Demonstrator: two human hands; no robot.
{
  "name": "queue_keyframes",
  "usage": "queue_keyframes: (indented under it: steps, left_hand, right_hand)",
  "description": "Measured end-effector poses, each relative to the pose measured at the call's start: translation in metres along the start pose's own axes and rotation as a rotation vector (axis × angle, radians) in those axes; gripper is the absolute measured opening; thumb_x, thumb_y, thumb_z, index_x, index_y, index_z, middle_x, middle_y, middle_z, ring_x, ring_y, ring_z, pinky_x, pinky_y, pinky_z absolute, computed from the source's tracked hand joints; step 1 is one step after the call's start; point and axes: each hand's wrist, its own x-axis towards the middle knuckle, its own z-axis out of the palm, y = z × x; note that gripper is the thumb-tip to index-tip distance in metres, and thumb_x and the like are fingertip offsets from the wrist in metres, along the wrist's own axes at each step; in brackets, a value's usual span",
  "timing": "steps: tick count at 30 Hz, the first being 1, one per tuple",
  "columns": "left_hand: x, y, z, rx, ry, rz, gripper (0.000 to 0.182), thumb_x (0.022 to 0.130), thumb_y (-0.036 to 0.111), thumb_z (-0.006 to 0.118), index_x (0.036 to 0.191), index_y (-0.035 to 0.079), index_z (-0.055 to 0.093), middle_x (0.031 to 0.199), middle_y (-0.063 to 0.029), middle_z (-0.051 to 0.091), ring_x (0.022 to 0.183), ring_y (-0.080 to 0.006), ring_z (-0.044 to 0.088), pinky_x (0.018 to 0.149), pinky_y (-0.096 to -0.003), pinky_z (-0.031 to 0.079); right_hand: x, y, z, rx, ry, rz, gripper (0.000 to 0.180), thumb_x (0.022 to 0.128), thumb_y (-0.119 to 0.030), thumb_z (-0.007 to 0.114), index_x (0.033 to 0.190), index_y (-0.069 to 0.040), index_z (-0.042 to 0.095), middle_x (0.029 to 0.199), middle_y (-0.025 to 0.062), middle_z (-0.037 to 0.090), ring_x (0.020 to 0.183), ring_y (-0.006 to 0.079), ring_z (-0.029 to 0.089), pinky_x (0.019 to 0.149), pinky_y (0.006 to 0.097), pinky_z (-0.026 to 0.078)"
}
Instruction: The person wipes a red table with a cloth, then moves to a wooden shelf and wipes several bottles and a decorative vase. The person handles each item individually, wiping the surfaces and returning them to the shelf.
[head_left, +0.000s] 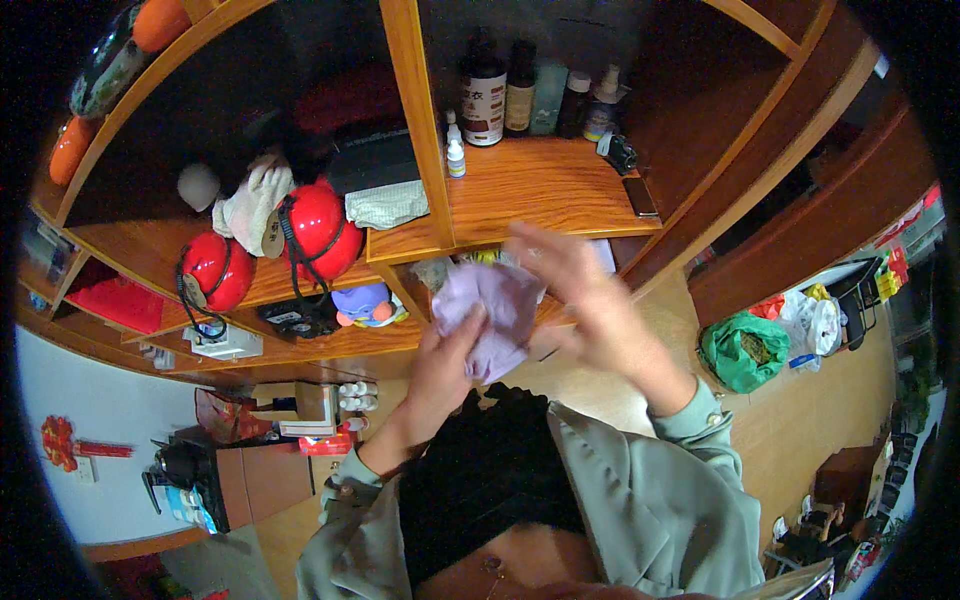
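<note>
A crumpled light purple cloth (499, 311) is held in my left hand (442, 367), the thumb lying over its near side. My right hand (589, 300) is just to the right of the cloth, blurred, with its fingers apart and nothing seen in it. Both hands are in front of a wooden cabinet, before a low compartment that holds small items partly hidden by the cloth. On the wooden shelf (540, 195) above stand a large dark bottle with a white label (484, 101), other bottles and a small white dropper bottle (456, 159).
Two shiny red round objects with black cords (322, 229), a white cloth (262, 195) and a purple plush toy (365, 304) occupy the left shelves. A green plastic bag (742, 352) lies on the floor at right. A brown cabinet (266, 480) stands at lower left.
</note>
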Motion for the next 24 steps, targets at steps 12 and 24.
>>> queue_keyframes:
  steps: [12,24]
  left_hand:
    - [0.001,0.026,0.017,0.646,-0.243,0.319,0.049,0.094,0.003,0.059,0.143,0.005,0.051,0.151,-0.0136,0.044,0.134,-0.0275,0.048,0.108,-0.0427,0.045]
    - [0.013,0.017,0.006,1.09,-0.07,0.635,0.027,0.09,0.006,0.066,0.116,0.002,0.069,0.126,-0.0134,0.063,0.112,-0.0293,0.062,0.096,-0.0373,0.049]
  right_hand:
    - [0.082,0.077,0.015,-0.255,0.163,-0.042,0.058,0.081,-0.012,0.073,0.137,-0.01,0.056,0.126,0.0146,0.062,0.116,0.0374,0.056,0.099,0.0459,0.046]
    - [0.115,0.124,0.053,-0.378,0.017,0.045,0.022,0.087,-0.013,0.066,0.107,-0.007,0.072,0.105,0.0128,0.063,0.101,0.0359,0.056,0.09,0.0451,0.047]
